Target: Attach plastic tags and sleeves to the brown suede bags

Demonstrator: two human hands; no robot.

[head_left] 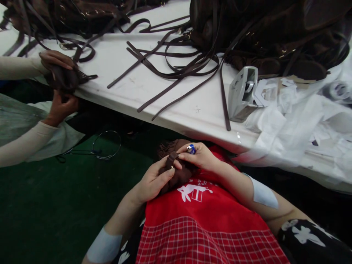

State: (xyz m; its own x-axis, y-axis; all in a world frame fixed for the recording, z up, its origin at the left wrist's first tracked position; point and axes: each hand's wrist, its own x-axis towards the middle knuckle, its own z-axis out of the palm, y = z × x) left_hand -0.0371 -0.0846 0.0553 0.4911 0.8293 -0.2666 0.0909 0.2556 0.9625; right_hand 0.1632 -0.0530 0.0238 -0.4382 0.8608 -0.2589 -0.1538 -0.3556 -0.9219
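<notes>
Brown and narrow, a folded strap (173,157) sits right between our fingertips. Our left hand (157,180) has its thumb and fingers drawn close around it from below, thumb lying along its near side. Our right hand (200,155) meets it from the other side, thumb and forefinger closed on its upper end, with a small blue item (191,149) tucked among the curled fingers; it may be a tool, but we cannot make out enough to say. Beneath both hands lies the soft brown piece (181,176), its fringe (165,147) spreading beyond the left fingers. All of this rests against our red apron (170,209), just short of the white table (121,96). On that table we see loose brown straps (162,97), a grey metal box (238,99) and crumpled white wrapping (298,113) to its right, with dark brown bags (272,33) behind. Off to our left, a co-worker's hands (63,109) hold another dark brown piece (65,79) at the table's edge.
</notes>
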